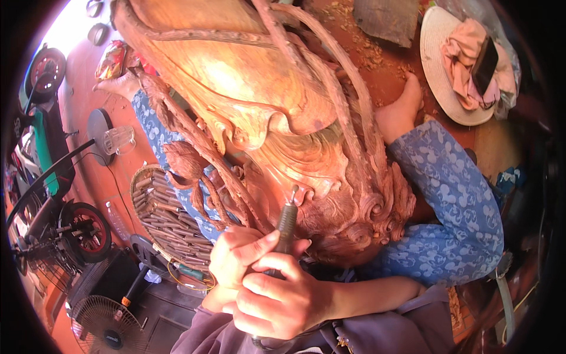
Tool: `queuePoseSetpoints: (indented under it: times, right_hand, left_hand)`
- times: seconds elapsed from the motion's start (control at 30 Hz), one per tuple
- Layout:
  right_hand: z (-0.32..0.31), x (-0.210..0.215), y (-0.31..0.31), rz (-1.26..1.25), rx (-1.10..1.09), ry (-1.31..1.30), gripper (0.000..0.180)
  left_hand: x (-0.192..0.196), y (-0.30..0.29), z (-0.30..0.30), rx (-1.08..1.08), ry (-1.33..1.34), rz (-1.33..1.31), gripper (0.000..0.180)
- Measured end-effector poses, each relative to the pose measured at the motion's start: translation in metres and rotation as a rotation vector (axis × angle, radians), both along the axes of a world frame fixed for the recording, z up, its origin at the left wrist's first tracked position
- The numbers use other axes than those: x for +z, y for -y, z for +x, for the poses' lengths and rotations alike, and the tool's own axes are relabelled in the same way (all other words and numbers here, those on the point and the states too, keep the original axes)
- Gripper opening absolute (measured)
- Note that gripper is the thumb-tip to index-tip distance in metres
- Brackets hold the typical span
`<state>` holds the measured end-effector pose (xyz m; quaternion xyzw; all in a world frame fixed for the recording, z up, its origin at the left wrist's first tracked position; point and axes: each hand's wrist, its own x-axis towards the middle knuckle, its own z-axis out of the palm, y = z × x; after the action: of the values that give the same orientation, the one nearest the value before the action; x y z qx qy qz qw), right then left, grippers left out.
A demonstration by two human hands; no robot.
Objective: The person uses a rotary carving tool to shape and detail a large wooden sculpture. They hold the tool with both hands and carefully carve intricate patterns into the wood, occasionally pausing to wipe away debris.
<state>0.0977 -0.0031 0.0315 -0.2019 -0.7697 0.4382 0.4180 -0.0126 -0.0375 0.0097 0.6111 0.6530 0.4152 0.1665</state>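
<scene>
Both my hands are closed around a dark rotary handpiece (286,229) with a ribbed grip, its small metal tip pointing away from me. My left hand (237,255) wraps it from the left, thumb along the grip. Lower down, my right hand (282,300) curls its fingers over the handpiece. At the tip lies the lower part of a large reddish-brown wood carving (277,141); I cannot tell whether they touch. Flowing folds, curled scrolls and long branches are cut into it. A carved bud (184,159) stands out on its left. My legs in blue patterned trousers (451,189) spread around it.
At left, a round basket (137,203) holds several brown stick-like pieces. A clear mug (119,140), a fan (112,324) and a wheeled vehicle (50,153) are farther left. At upper right lie a pale hat (433,65), cloth and a phone (484,66). Wood chips (345,44) litter the floor.
</scene>
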Motion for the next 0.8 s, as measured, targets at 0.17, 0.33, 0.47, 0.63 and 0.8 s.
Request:
queuePoseSetpoints:
  times: [0.17,0.33,0.47,0.63,0.8]
  right_hand:
    - [0.005,-0.005,0.005,0.024,0.043,0.068,0.01]
    - [0.005,-0.007,0.007,-0.003,0.023,0.095,0.008]
    - [0.004,-0.011,0.003,0.006,0.015,0.07,0.007]
    - [0.006,-0.009,0.001,0.058,0.069,0.015,0.01]
    - [0.009,-0.002,0.014,0.09,0.136,-0.045,0.015]
  left_hand:
    - [-0.009,0.013,0.007,0.067,0.072,-0.013,0.051]
    - [-0.013,0.008,0.014,0.113,-0.003,0.002,0.043]
    - [-0.01,0.002,0.009,0.057,-0.006,-0.013,0.046]
    - [-0.007,0.011,0.008,0.083,0.083,-0.015,0.047]
    - [-0.003,0.03,0.016,0.135,0.113,0.067,0.049]
